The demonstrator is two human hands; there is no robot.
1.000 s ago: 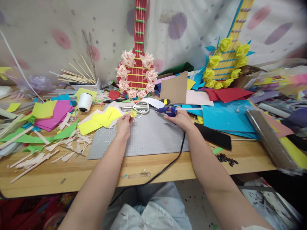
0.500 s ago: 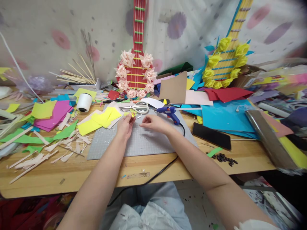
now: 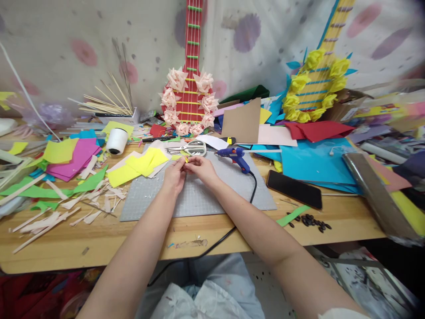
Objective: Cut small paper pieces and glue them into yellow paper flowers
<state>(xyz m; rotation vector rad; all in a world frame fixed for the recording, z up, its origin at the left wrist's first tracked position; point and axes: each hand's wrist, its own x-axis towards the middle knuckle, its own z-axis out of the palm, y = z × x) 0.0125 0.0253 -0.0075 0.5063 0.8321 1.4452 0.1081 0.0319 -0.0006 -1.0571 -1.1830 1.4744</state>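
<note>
Over the grey cutting mat [image 3: 215, 199], my left hand [image 3: 175, 175] pinches a small yellow paper piece [image 3: 186, 160]. My right hand [image 3: 201, 169] meets it there, its fingertips closed on the same piece, most of which the fingers hide. Just behind the hands lie scissors [image 3: 195, 148] with pale handles. To the right, a blue glue gun [image 3: 234, 155] rests on its side with a white glue stick in its back. Yellow paper sheets [image 3: 142, 166] lie left of my left hand.
A red paper guitar [image 3: 189, 106] with pink flowers stands at the back; a yellow one [image 3: 314, 88] leans right. A phone [image 3: 294, 189], black seeds [image 3: 312, 221] and blue sheets [image 3: 315, 161] lie right. Paper scraps [image 3: 96, 195] and a white roll [image 3: 117, 141] sit left. The black cord [image 3: 212, 246] crosses the front edge.
My right hand has moved left and closed in on the yellow paper piece at my left fingertips. My left hand has stayed nearly in place.
</note>
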